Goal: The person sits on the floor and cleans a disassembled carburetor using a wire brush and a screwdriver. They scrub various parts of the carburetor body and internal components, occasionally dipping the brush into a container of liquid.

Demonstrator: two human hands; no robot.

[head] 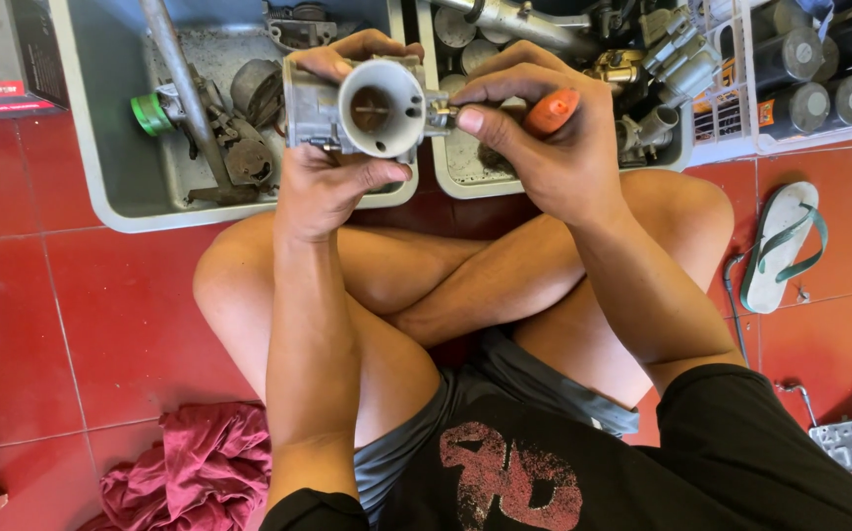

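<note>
- Two hands meet over the crossed legs in the head view, both at about 12 o'clock from the person's lap.
- Left hand (323, 182) is clamped round a grey metal carburetor (372, 108), thumb below its round open throat, fingers curled over the top.
- Right hand (534, 147) pinches a small fitting at the carburetor's 3 o'clock side and holds an orange-handled tool (551, 110) in its palm.
- Behind the carburetor, at 10 o'clock, a grey tray (101, 147) holds worn metal parts and a pipe with a green cap (150, 113).
- At 1 o'clock a second tray (465, 182) holds more parts.
- A sandal (780, 246) lies at 3 o'clock; a dark red rag (195, 467) lies at 8 o'clock on the red tile floor (72, 324).
</note>
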